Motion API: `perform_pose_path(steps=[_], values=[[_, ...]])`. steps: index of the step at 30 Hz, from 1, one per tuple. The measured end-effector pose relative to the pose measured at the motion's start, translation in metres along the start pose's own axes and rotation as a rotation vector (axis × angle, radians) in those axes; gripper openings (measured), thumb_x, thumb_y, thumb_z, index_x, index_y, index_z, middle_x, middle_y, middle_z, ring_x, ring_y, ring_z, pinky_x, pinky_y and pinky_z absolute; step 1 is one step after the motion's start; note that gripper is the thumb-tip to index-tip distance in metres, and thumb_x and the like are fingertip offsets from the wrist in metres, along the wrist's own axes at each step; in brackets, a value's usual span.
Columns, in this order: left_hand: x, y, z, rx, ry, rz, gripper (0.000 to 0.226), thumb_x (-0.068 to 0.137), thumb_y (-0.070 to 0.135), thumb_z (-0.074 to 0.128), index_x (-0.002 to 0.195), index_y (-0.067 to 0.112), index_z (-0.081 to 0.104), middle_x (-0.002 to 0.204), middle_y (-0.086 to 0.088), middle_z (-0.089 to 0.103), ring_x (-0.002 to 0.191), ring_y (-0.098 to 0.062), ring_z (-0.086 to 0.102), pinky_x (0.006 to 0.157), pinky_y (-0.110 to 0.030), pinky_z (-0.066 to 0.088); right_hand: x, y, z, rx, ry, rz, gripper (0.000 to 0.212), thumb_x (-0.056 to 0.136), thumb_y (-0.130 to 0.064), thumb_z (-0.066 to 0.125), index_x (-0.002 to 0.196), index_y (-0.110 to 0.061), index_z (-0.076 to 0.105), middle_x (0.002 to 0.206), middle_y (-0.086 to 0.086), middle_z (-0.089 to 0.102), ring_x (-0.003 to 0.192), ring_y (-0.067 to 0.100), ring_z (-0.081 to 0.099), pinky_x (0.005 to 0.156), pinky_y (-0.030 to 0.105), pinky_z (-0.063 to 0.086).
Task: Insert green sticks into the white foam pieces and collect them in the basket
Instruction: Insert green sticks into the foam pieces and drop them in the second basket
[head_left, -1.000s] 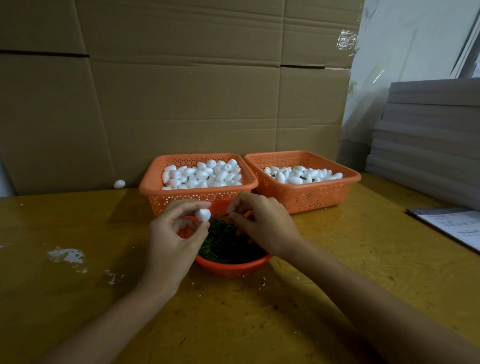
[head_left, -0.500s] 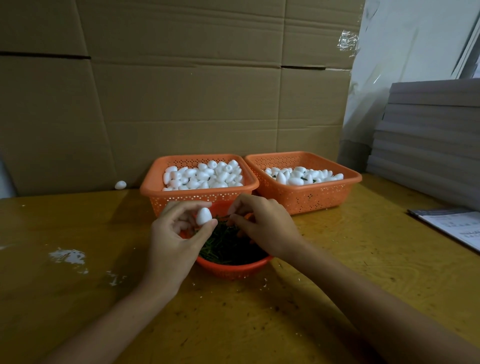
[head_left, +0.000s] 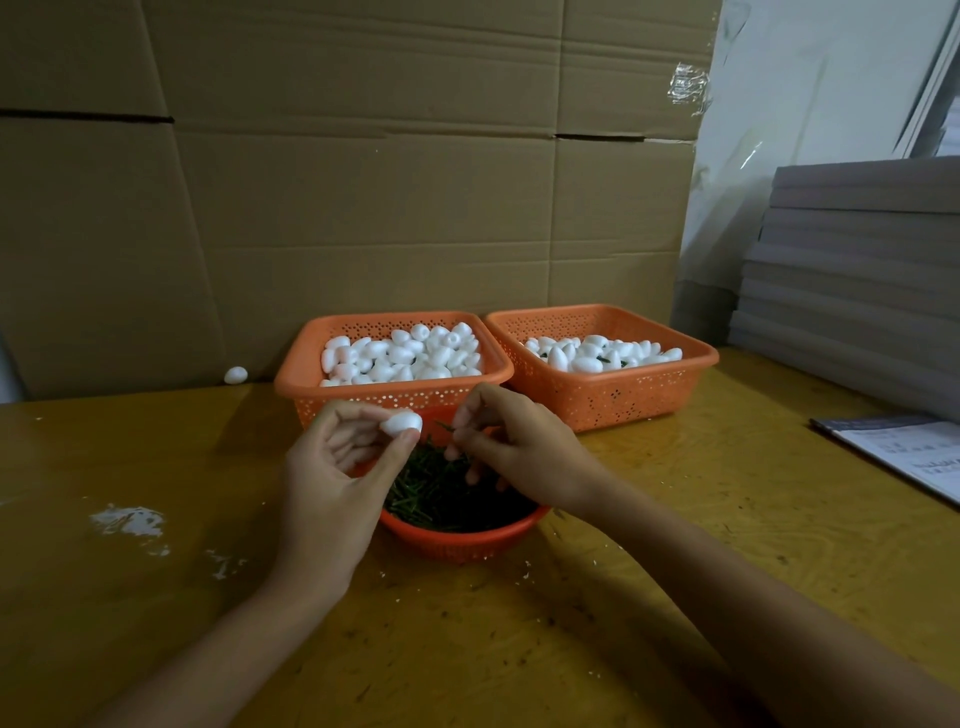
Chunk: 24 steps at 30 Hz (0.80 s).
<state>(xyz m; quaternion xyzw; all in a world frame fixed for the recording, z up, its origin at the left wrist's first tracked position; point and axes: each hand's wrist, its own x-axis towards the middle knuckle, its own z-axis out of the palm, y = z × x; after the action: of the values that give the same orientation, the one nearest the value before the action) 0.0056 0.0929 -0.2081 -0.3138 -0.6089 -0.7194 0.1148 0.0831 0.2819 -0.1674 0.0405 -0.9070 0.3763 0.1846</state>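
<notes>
L hand's (head_left: 332, 478) fingers hold 1 foam piece (head_left: 401, 422), R hand's (head_left: 511, 441) pinch 1 green stick (head_left: 447, 427) just beside it; an off-axis push may bend stick or crack foam.

A: Left side?
B: Left forearm bare, in from the lower-left corner, angled up toward centre. Left hand (head_left: 332, 483) lifted, thumb side toward the camera. Thumb and curled fingers (head_left: 349, 439) pinch a white foam piece (head_left: 400, 422) at the tips.
A: Right?
B: Right forearm bare, longer in view, in from the lower-right edge, running up and left. Right hand (head_left: 524, 447) back up, fingers curled in. Thumb and forefinger pinch a thin green stick (head_left: 445, 426).
A: Spacing?
B: Fingertips of the two hands face each other, near, not touching. Stick's free end lies toward the foam piece, just apart.
</notes>
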Motion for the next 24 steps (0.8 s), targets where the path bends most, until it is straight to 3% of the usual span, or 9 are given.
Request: perform_pose_path(steps=[14, 19, 24], values=[[0.001, 0.0015, -0.001, 0.009, -0.003, 0.0, 0.024, 0.08, 0.025, 0.084, 0.099, 0.032, 0.071, 0.104, 0.005, 0.078, 0.101, -0.011, 0.075, 0.084, -0.018, 0.058, 0.001, 0.0015, -0.0055, 0.119, -0.062, -0.049, 0.005, 0.104, -0.013, 0.063, 0.108, -0.014, 0.062, 0.102, -0.004, 0.079, 0.074, 0.02, 0.075, 0.058, 0.032, 0.058], [0.001, 0.0003, -0.0016, 0.014, 0.006, 0.002, 0.024, 0.08, 0.027, 0.084, 0.099, 0.034, 0.07, 0.104, 0.002, 0.078, 0.1, -0.015, 0.076, 0.082, -0.027, 0.061, 0.0007, 0.0013, -0.0067, 0.155, -0.038, -0.048, 0.004, 0.104, -0.013, 0.063, 0.108, -0.013, 0.062, 0.102, -0.003, 0.079, 0.074, 0.022, 0.075, 0.057, 0.031, 0.057], [0.0, -0.0003, -0.0017, 0.043, -0.018, 0.029, 0.027, 0.076, 0.028, 0.086, 0.099, 0.027, 0.072, 0.101, 0.005, 0.079, 0.097, -0.012, 0.076, 0.08, -0.018, 0.058, -0.0003, 0.0031, -0.003, 0.106, -0.011, -0.111, 0.005, 0.103, -0.013, 0.065, 0.107, -0.014, 0.063, 0.103, -0.006, 0.079, 0.069, 0.017, 0.075, 0.055, 0.029, 0.057]])
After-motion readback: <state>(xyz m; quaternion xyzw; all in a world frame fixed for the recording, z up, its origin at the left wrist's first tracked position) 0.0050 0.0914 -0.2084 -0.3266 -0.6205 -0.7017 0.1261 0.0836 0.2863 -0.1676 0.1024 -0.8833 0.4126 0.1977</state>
